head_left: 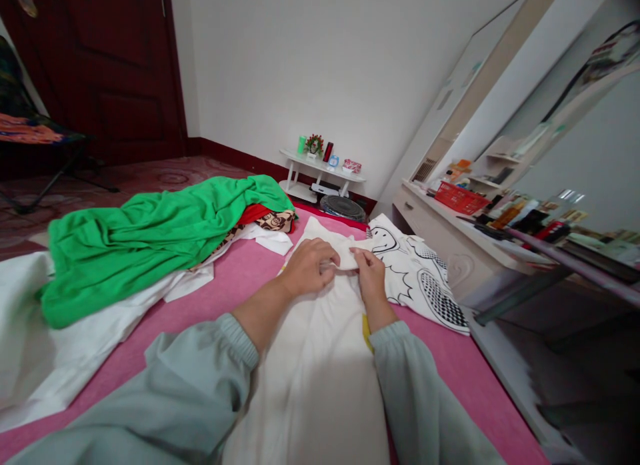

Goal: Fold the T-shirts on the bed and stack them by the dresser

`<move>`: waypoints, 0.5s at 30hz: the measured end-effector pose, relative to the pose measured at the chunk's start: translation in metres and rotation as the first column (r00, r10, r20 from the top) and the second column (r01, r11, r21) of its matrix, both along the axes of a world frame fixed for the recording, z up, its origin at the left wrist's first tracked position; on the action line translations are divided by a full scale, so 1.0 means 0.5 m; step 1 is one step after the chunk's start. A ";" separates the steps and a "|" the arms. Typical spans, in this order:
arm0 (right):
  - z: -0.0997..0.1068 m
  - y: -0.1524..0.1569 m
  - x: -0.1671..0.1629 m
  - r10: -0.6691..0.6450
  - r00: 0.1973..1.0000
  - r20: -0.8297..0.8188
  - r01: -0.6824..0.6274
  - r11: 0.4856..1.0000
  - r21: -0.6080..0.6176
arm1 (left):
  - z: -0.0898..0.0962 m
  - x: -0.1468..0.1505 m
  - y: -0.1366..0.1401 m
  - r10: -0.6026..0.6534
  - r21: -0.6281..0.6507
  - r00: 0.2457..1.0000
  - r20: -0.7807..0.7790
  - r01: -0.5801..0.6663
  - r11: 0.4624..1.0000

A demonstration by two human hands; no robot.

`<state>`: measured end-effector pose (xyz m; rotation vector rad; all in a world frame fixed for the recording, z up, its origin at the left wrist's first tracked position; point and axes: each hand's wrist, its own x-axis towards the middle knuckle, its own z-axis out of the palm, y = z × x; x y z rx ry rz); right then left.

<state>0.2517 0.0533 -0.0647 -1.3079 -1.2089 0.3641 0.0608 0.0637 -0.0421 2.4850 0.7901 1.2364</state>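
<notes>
A long white garment point(325, 358) lies lengthwise before me on the pink bed cover point(450, 358); I cannot tell its exact kind. Its far end is folded back toward me. My left hand point(310, 266) pinches the left side of that folded edge between thumb and fingers. With thumb and fingertips, my right hand point(371, 272) grips the same edge on the right. A bit of yellow shows beneath the garment near my right wrist. Just right of my right hand lies a folded white garment with black cartoon prints point(425, 272).
Left on the bed, a green garment point(150, 225) lies heaped over white clothes point(100, 345) and a brown patterned cloth point(276, 220). A dressing table with a red basket point(461, 197) and bottles stands right. A low white shelf point(325, 164) stands by the far wall, a folding chair point(40, 135) at left.
</notes>
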 end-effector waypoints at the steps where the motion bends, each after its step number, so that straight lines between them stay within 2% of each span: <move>1: 0.000 0.000 0.000 -0.004 1.000 -0.013 0.005 1.000 0.018 | 0.001 0.000 -0.002 -0.010 -0.034 0.999 0.044 0.012 0.999; 4: -0.005 0.002 0.001 -0.005 0.999 -0.049 0.006 1.000 0.015 | -0.001 0.001 -0.003 -0.003 -0.158 0.996 0.087 0.017 0.987; 7: -0.015 0.008 0.008 -0.027 0.999 -0.024 0.027 1.000 -0.009 | -0.011 0.006 0.004 0.016 -0.170 0.999 0.039 -0.009 0.985; 11: -0.026 0.020 0.019 -0.049 0.977 0.207 0.043 0.998 0.036 | -0.030 0.015 0.015 -0.015 -0.155 0.997 -0.074 0.003 0.988; 13: -0.030 0.027 0.019 -0.025 0.936 0.350 0.037 0.999 -0.030 | -0.037 0.015 0.016 -0.032 -0.154 0.986 -0.161 0.007 0.988; 15: -0.032 0.033 0.015 -0.004 0.879 0.476 0.096 0.981 -0.170 | -0.038 0.012 0.013 -0.046 -0.135 0.972 -0.229 0.015 0.991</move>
